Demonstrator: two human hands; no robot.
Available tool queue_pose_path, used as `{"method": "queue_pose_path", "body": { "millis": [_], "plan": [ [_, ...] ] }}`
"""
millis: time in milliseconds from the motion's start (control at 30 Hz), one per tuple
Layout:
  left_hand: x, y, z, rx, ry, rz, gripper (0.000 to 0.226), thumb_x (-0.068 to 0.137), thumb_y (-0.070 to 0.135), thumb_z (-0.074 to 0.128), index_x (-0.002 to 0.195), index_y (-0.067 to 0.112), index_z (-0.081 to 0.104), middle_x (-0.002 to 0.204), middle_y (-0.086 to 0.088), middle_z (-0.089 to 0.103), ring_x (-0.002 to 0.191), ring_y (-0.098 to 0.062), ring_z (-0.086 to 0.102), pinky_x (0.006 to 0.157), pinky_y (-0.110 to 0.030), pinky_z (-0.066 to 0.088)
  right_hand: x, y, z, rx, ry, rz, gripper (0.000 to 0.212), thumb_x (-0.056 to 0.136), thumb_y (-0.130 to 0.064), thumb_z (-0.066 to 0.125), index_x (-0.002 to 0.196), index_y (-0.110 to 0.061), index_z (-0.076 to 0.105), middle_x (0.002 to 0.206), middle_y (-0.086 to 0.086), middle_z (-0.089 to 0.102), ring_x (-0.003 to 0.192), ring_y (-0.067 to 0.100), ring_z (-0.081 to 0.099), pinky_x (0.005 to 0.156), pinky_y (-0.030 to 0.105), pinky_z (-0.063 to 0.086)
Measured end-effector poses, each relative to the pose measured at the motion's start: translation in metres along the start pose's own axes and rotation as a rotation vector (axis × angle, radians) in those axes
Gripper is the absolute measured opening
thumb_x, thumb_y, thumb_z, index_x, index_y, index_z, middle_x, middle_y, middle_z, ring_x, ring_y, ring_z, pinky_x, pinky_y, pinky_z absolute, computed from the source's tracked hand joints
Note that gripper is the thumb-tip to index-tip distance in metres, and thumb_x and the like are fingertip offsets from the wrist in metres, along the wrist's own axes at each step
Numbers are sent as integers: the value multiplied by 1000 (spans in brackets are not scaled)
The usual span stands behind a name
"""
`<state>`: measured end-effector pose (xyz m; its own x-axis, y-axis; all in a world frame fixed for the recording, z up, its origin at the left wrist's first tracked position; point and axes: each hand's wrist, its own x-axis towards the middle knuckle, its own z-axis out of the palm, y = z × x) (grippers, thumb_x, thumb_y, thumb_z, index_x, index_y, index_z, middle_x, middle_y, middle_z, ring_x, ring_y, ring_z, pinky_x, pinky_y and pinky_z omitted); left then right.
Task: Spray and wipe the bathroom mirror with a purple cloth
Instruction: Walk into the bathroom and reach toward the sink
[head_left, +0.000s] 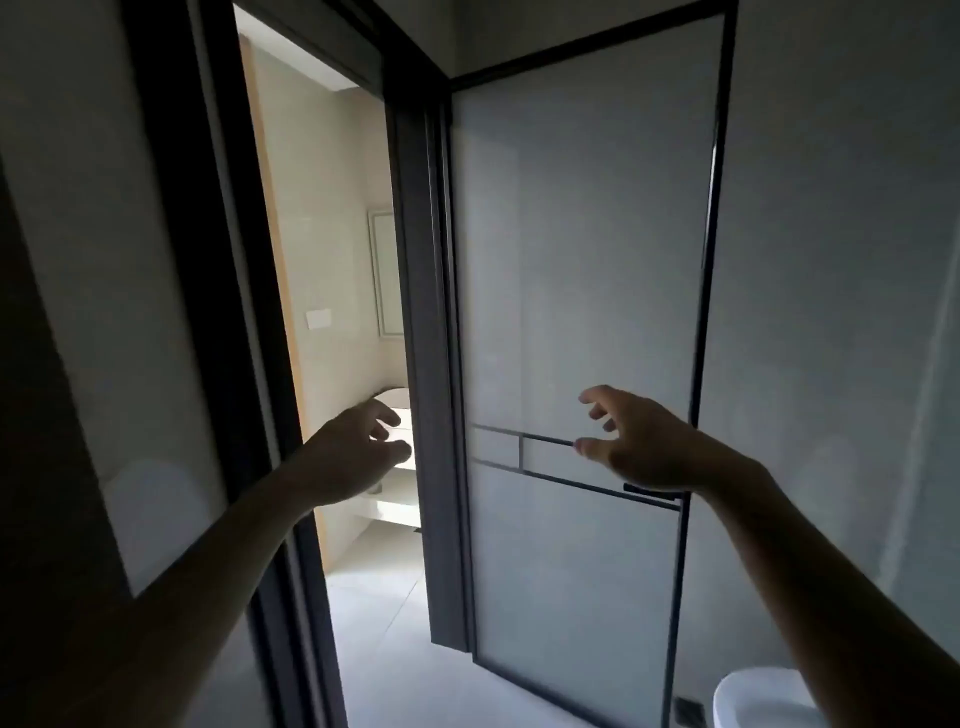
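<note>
At the door (582, 234), left hand (348, 457), right hand (639, 447): fingers (595, 396) half-spread.

We have one view only, a wide-angle camera on our head. It faces the frosted glass door (571, 260) from close by, tilted slightly down, the door filling the centre. Left of the door, it looks through the open gap (363, 582) into a brighter room (322, 218) farther off.
</note>
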<state>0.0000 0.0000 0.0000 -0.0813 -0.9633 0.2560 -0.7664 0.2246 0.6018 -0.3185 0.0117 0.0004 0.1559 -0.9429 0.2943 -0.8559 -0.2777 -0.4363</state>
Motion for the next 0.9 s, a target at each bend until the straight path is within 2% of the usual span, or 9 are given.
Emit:
{"method": "queue_pose_path", "body": {
  "millis": [100, 200, 300, 367, 467, 600, 700, 800, 900],
  "plan": [
    [37, -20, -11, -33, -84, -15, 22, 93, 25, 66, 113, 20, 61, 105, 1, 67, 95, -12, 63, 73, -29, 45, 36, -9, 19, -68, -154, 37, 53, 95, -40, 64, 140, -16, 50, 133, 5, 61, 114, 19, 58, 95, 32, 47],
    [73, -36, -26, -31, -171, 4, 22, 90, 35, 68, 107, 21, 67, 102, -2, 73, 95, -17, 70, 74, -32, 48, 70, -22, 38, -128, -289, 79, 48, 95, -43, 62, 135, -16, 56, 131, 3, 63, 109, 18, 58, 92, 31, 47],
    [110, -53, -32, -35, -179, 46, 16, 92, 34, 66, 103, 22, 68, 100, 0, 74, 93, -17, 71, 71, -31, 49, 98, -29, 55, -129, -286, 82, 48, 95, -43, 61, 135, -17, 57, 129, 2, 63, 108, 16, 59, 88, 29, 46],
    [132, -61, -25, -42, -180, 73, 23, 86, 40, 66, 100, 22, 70, 96, -1, 75, 92, -18, 71, 76, -33, 52, 112, -29, 66, -123, -282, 102, 46, 95, -44, 61, 134, -18, 57, 127, -1, 64, 108, 15, 59, 91, 30, 48],
    [158, -73, 1, -4, -262, 108, 23, 95, 24, 64, 106, 4, 69, 101, -9, 71, 93, -23, 67, 73, -24, 48, 132, -21, 75, -139, -325, 147, 45, 95, -47, 61, 133, -23, 57, 126, -4, 63, 110, 14, 59, 99, 35, 48],
    [193, -100, 34, 49, -377, 95, 25, 96, 27, 63, 105, 4, 67, 102, -13, 72, 97, -31, 68, 80, -41, 54, 158, -8, 84, -124, -331, 180, 46, 93, -51, 60, 133, -28, 57, 124, -8, 63, 108, 11, 60, 99, 34, 48],
    [218, -113, 49, 68, -407, 70, 26, 95, 28, 62, 99, 3, 65, 99, -14, 72, 85, -25, 65, 76, -39, 52, 180, 1, 94, -104, -357, 187, 44, 93, -50, 61, 131, -29, 57, 122, -11, 63, 109, 10, 60, 100, 33, 48],
    [245, -116, 58, 78, -403, 76, 22, 86, 36, 60, 90, 15, 56, 90, -6, 58, 82, -17, 51, 74, -35, 43, 211, 12, 105, -86, -334, 210, 53, 95, -47, 62, 141, -27, 50, 138, -7, 54, 124, 13, 54, 108, 33, 42],
    [279, -121, 66, 59, -300, 55, 17, 94, 30, 66, 107, 21, 60, 105, 0, 60, 97, -19, 57, 92, -36, 48, 251, 29, 117, -71, -237, 188, 66, 95, -44, 62, 152, -25, 35, 155, -3, 39, 138, 16, 43, 113, 32, 35]
  ]
}}
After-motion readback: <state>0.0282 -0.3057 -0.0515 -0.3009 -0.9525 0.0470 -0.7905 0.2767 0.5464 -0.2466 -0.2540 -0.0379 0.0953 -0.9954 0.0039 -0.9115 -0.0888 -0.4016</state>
